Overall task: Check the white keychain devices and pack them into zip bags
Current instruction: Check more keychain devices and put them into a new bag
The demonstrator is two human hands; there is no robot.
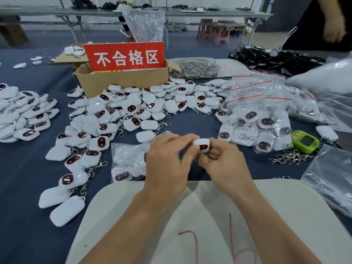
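Note:
My left hand (pixel 167 161) and my right hand (pixel 222 162) meet above the table's middle and both pinch one white keychain device (pixel 202 144) with a dark red-rimmed face. Under my left hand lies a zip bag (pixel 125 164) filled with several devices. A wide heap of loose white devices (pixel 133 109) spreads behind and to the left. Filled and empty red-striped zip bags (pixel 255 103) pile up at the right.
A cardboard box with a red sign (pixel 123 58) stands behind the heap, with a mound of metal clasps (pixel 194 68) beside it. A green device (pixel 304 141) and loose clasps (pixel 291 157) lie at the right. A beige sheet (pixel 190 216) covers the near edge. Another person (pixel 327 25) stands far right.

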